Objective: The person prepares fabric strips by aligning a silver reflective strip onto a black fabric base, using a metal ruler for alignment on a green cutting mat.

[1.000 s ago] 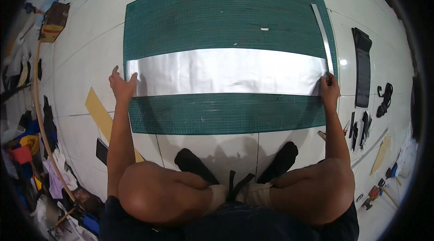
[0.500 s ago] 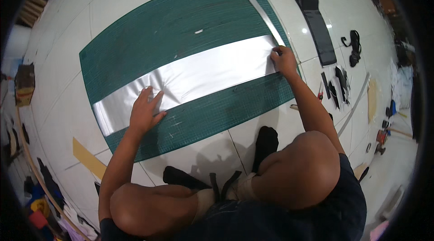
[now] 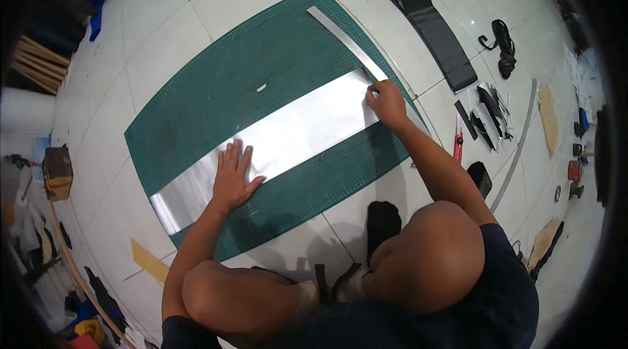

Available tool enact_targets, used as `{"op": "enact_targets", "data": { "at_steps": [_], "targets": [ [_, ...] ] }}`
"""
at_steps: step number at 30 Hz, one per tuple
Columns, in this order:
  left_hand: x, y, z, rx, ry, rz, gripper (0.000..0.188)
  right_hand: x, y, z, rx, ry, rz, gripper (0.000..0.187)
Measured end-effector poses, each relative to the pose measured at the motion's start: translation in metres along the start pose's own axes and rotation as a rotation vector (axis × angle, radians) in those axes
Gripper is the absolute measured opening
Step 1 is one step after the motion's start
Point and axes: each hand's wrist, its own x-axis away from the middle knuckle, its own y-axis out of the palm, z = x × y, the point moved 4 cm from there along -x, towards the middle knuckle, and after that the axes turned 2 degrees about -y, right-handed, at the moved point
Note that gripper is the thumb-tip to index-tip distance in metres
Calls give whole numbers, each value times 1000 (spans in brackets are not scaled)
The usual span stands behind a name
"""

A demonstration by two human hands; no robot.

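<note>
Compared with the earlier frame, the left hand (image 3: 232,179) is sitting farther along the silver sheet (image 3: 307,123) toward its middle, its fingers are lying flatter, and the creases beside it are no longer showing; the right hand (image 3: 388,105) is staying at the sheet's right end. The whole view is also turning, so the green mat (image 3: 216,100) is appearing more tilted.

The sheet is lying across the mat, running from near left to far right. The left hand is pressing palm down on it, fingers apart and thumb spreading to the right. The right hand is curling its thumb and fingers close together at the right end; whether it is pinching the sheet or only bearing down on it, one cannot tell. Just beside this end, a narrow metal strip (image 3: 340,36) is resting on the mat, passing partly behind the right hand.

On the floor to the right, a folded black sheet (image 3: 438,35), some scraps (image 3: 484,130) and a red cutter (image 3: 458,146) are lying well apart from the left hand.

Judging by the pose, the step in hand is smoothing the sheet; the next move is calling for steady pressure at the right end and a light outward stroke.
</note>
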Motion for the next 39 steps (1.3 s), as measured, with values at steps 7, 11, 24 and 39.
{"op": "enact_targets", "data": {
  "at_steps": [7, 11, 24, 39],
  "targets": [
    [-3, 19, -6, 38, 11, -32, 88, 4, 7, 6, -18, -44, 2, 19],
    [-4, 24, -5, 38, 13, -69, 89, 6, 8, 19, -93, -37, 18, 19],
    [-25, -14, 8, 105, -11, -277, 82, -13, -65, 113, -477, 285, 337, 28],
    [-226, -111, 78, 71, 95, -13, 37, -22, -57, 156, 70, 195, 438, 14]
  ]
}}
